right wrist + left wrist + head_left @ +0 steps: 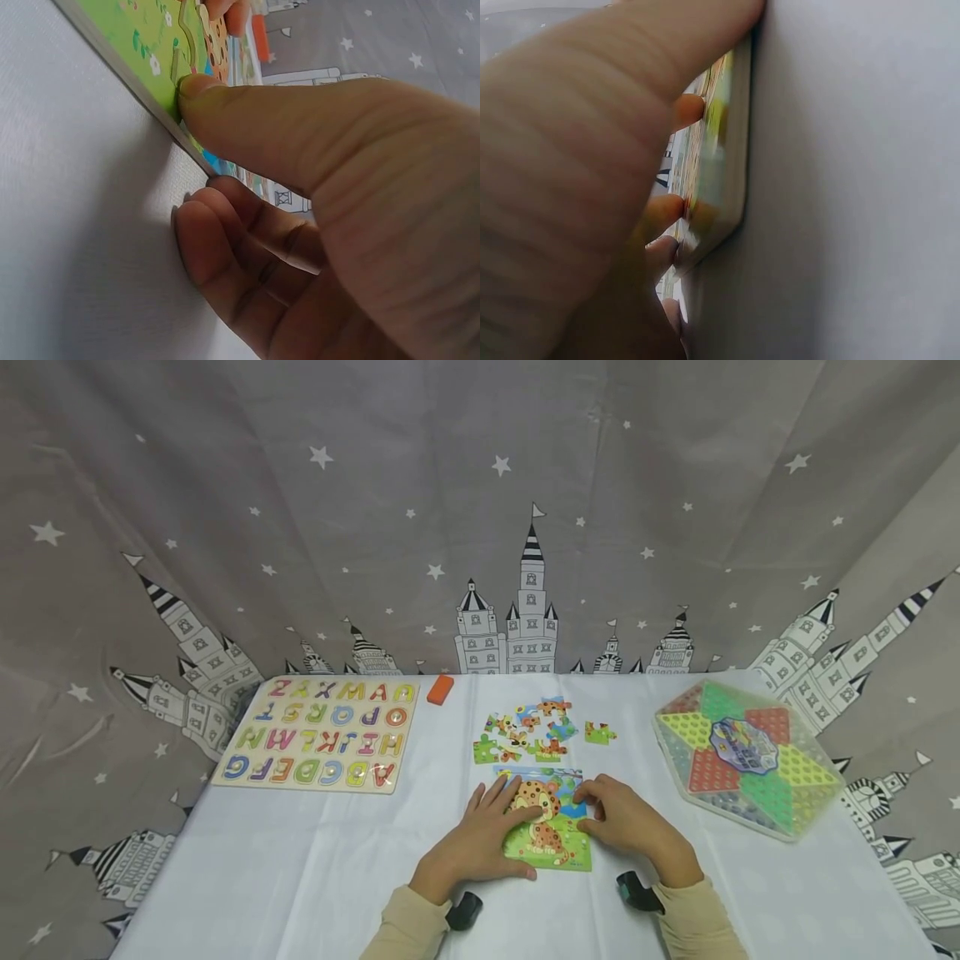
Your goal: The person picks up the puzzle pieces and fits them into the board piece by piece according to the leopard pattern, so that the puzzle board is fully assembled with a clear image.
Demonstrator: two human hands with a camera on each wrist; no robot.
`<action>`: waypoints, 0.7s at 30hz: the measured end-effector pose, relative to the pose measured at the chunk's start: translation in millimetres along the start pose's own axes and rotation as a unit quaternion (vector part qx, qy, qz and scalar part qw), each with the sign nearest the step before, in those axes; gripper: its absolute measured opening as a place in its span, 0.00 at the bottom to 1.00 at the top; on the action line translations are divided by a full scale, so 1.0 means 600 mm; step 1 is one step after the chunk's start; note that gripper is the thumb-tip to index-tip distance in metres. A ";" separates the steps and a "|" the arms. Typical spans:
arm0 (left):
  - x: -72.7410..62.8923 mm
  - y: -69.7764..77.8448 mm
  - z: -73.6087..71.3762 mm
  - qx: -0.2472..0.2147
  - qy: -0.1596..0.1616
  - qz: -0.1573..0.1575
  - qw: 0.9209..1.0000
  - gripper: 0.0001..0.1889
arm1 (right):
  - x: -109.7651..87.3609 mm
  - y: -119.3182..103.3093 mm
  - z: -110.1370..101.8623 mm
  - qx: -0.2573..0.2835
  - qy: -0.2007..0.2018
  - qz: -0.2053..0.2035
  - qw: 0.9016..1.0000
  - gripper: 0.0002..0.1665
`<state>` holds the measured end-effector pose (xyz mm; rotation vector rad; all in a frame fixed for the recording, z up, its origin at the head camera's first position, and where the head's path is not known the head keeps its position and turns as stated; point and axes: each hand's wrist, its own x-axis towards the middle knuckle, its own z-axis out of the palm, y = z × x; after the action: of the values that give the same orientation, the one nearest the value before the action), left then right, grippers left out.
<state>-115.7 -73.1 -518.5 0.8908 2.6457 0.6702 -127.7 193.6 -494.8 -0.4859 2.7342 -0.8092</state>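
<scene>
A leopard jigsaw puzzle board [551,856] with a green and blue picture lies before me on the white cloth. My left hand [483,835] rests spread over its left side, fingertips on the picture and thumb along the near edge. At the right side, my right hand [626,818] grips the border: the thumb [247,120] presses on top of the picture beside a slightly raised piece edge, while the curled fingers [202,232] sit at the board's side, close to the cloth. Just beyond the board lie several loose jigsaw pieces [553,748], one [598,732] apart on the right.
A wooden alphabet board [315,735] with coloured letters stands to the left, an orange block [440,689] near its far corner. On the right is a hexagonal Chinese checkers set [750,760] in clear packaging. A grey castle-print curtain [480,527] hangs behind the table.
</scene>
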 end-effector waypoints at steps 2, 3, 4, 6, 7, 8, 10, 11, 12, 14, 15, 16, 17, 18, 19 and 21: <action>0.000 0.000 0.000 0.000 -0.002 -0.001 1.000 0.45 | -0.001 0.000 -0.001 0.002 -0.002 -0.001 1.000 0.13; 0.000 -0.001 0.001 0.001 -0.003 -0.001 1.000 0.45 | -0.001 0.000 -0.001 0.004 -0.003 0.000 1.000 0.13; 0.000 -0.001 0.001 0.001 -0.003 -0.002 1.000 0.45 | -0.002 0.001 -0.001 0.004 -0.004 -0.001 1.000 0.13; 0.000 -0.001 0.002 -0.001 -0.005 -0.003 1.000 0.44 | -0.001 0.002 -0.001 0.005 -0.005 -0.001 1.000 0.12; 0.000 -0.002 0.002 -0.003 -0.005 -0.003 1.000 0.44 | -0.001 0.002 -0.001 0.005 -0.005 -0.001 1.000 0.12; 0.000 -0.002 0.003 -0.004 -0.004 -0.003 1.000 0.44 | -0.001 0.002 -0.001 0.006 -0.006 -0.001 1.000 0.13; 0.000 -0.002 0.003 -0.007 -0.003 -0.002 1.000 0.44 | 0.000 0.002 -0.001 0.005 -0.008 0.001 1.000 0.16; -0.001 -0.002 0.003 -0.009 -0.003 -0.002 1.000 0.43 | 0.000 0.001 -0.001 0.005 -0.010 0.005 1.000 0.18; -0.001 -0.002 0.002 -0.009 -0.002 -0.002 1.000 0.43 | 0.000 0.000 -0.001 0.006 -0.012 0.008 1.000 0.21; 0.000 -0.002 0.002 -0.008 -0.002 -0.001 1.000 0.42 | 0.001 -0.004 -0.001 0.006 -0.015 0.016 1.000 0.25; 0.000 -0.001 0.002 -0.008 -0.001 -0.001 1.000 0.42 | 0.001 -0.005 -0.001 0.005 -0.016 0.019 1.000 0.27; 0.000 -0.001 0.002 -0.008 -0.002 -0.001 1.000 0.42 | 0.001 -0.007 -0.001 0.005 -0.016 0.021 1.000 0.28; 0.000 -0.001 0.001 -0.007 -0.002 -0.001 1.000 0.42 | 0.002 -0.010 -0.001 0.003 -0.016 0.028 0.999 0.28; 0.001 -0.001 0.001 -0.005 -0.001 0.000 1.000 0.42 | 0.002 -0.012 -0.001 0.001 -0.016 0.033 0.999 0.27; 0.001 -0.001 0.001 -0.005 -0.001 0.000 1.000 0.42 | 0.002 -0.013 0.000 -0.002 -0.015 0.037 0.999 0.26; 0.001 0.000 0.001 -0.004 -0.002 0.000 1.000 0.42 | 0.003 -0.016 0.001 -0.006 -0.015 0.046 0.999 0.24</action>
<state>-115.9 -72.7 -518.9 0.8895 2.6364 0.6787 -126.7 184.9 -490.1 -0.3683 2.7123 -0.7580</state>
